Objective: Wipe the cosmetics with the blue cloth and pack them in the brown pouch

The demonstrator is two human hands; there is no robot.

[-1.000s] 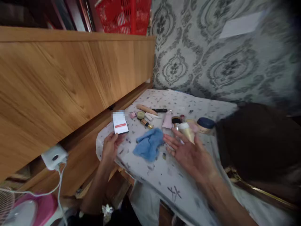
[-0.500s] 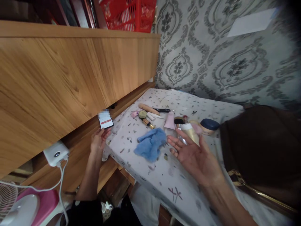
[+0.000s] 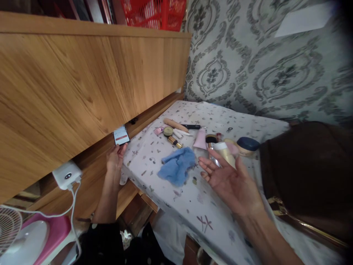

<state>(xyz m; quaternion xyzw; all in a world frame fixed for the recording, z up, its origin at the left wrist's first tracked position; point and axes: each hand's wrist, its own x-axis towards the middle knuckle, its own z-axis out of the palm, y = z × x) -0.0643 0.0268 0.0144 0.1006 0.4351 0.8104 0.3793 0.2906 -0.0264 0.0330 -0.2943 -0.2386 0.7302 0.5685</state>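
My left hand (image 3: 115, 160) holds a phone (image 3: 121, 136) with a lit screen against the wooden ledge left of the table. My right hand (image 3: 230, 180) hovers palm up with fingers spread over the table, holding nothing. Just left of its fingertips lies a crumpled blue cloth (image 3: 178, 165). Behind the fingers stand a cream tube (image 3: 224, 152) and a clear bottle with a dark cap (image 3: 211, 141). The table has a white patterned cover (image 3: 176, 198).
Several cosmetics lie at the back: a pink tube (image 3: 200, 139), a gold lipstick (image 3: 174, 141), a black pen (image 3: 191, 126), a blue-lidded jar (image 3: 247, 145). A brown bag (image 3: 306, 173) sits right. A wooden board (image 3: 82, 81) rises left, with a white charger (image 3: 67, 175) and a pink fan (image 3: 33, 243) below.
My left hand has carried the phone off the table leftward to the wooden ledge. My right hand stays open above the table, shifted slightly right.
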